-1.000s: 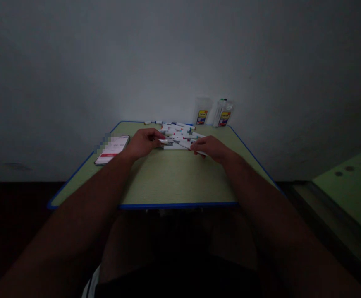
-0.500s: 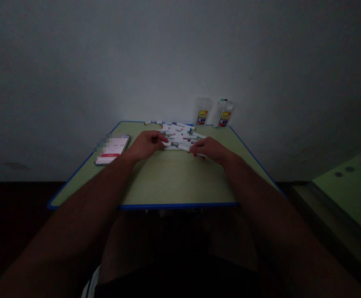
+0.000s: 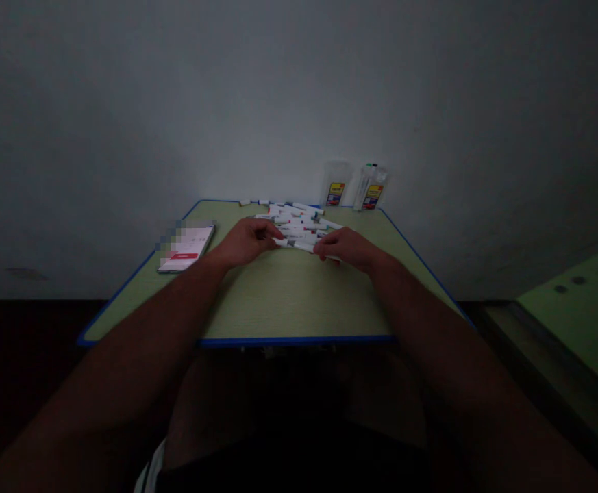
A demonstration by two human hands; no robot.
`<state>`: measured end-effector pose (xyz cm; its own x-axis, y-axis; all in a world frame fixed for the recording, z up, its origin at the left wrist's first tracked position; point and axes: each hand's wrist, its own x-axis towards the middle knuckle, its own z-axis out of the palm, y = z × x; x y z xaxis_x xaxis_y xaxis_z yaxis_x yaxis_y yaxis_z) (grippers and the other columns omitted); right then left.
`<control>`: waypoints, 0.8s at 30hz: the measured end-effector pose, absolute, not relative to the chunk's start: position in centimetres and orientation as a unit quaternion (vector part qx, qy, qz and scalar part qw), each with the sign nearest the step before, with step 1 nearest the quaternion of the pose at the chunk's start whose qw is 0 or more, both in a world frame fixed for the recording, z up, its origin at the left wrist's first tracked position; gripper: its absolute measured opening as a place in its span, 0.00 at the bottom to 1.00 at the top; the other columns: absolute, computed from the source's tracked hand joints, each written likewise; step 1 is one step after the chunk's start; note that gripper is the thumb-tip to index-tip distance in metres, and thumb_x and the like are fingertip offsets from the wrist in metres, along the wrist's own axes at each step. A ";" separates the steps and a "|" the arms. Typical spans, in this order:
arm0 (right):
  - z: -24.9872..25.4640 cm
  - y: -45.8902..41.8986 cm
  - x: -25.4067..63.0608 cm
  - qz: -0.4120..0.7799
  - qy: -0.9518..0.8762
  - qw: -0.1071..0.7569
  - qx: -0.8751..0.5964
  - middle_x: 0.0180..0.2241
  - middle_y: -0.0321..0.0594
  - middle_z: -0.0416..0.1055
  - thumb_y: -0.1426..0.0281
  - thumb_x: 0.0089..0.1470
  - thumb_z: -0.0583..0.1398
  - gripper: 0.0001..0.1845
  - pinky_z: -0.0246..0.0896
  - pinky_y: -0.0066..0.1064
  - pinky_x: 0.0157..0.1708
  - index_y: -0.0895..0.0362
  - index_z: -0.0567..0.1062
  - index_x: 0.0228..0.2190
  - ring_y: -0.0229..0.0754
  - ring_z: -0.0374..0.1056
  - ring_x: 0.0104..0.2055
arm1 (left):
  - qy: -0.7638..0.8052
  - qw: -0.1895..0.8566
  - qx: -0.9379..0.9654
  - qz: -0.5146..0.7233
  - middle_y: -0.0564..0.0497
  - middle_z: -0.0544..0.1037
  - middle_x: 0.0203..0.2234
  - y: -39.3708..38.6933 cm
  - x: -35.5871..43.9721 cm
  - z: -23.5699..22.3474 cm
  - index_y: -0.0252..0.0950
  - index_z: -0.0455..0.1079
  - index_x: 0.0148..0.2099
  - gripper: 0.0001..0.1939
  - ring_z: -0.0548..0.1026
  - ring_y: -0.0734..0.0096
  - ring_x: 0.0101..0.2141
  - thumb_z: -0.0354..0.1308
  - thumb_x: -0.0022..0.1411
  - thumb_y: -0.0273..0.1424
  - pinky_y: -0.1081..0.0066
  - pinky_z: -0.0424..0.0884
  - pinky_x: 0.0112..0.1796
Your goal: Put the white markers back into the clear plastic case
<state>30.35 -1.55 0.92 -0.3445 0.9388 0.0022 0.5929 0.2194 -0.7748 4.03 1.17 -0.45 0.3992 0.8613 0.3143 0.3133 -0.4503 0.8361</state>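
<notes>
A white marker (image 3: 303, 246) with a grey band spans the space between my two hands, low over the near side of a marker pile. My left hand (image 3: 252, 241) pinches its left end between thumb and fingers. At the other end, my right hand (image 3: 344, 246) has its fingers closed round the barrel. Whether the marker is capped is too small and dark to tell. Just behind it lie several white markers (image 3: 299, 226) with coloured ends, heaped loosely and partly hidden by my hands.
A phone (image 3: 185, 248) with a lit screen lies at the table's left side. Two clear plastic cases (image 3: 335, 194) with yellow labels stand at the back right, one with markers inside. The pale table (image 3: 299, 301) has a blue edge and meets a grey wall (image 3: 257, 96).
Both hands stay almost in place, still on the marker. My left hand and the marker's left end have shifted slightly right and down, bringing that end closer to my right hand.
</notes>
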 end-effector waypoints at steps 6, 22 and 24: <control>0.6 -1.3 30.5 0.341 -0.749 0.241 -0.514 0.21 0.37 0.71 0.57 0.48 0.64 0.16 0.54 0.29 0.24 0.58 0.79 0.24 0.33 0.60 0.21 | 0.370 0.358 0.765 0.387 0.50 0.80 0.30 1.3 4.1 -0.8 0.35 0.77 0.35 0.07 0.75 0.70 0.32 0.66 0.50 0.28 0.65 0.73 0.39; 0.1 -1.0 30.6 0.371 -0.735 0.267 -0.501 0.27 0.38 0.76 0.63 0.49 0.65 0.12 0.57 0.26 0.21 0.58 0.81 0.32 0.32 0.61 0.21 | 0.378 0.351 0.771 0.375 0.49 0.80 0.29 1.1 4.4 -0.6 0.35 0.77 0.35 0.08 0.76 0.68 0.33 0.65 0.50 0.30 0.65 0.73 0.38; 0.0 -1.0 30.6 0.381 -0.725 0.280 -0.501 0.27 0.38 0.76 0.65 0.49 0.66 0.11 0.56 0.25 0.20 0.59 0.81 0.33 0.32 0.61 0.21 | 0.385 0.350 0.768 0.373 0.49 0.80 0.29 1.1 4.4 -0.7 0.35 0.77 0.35 0.08 0.76 0.67 0.33 0.65 0.50 0.30 0.64 0.73 0.38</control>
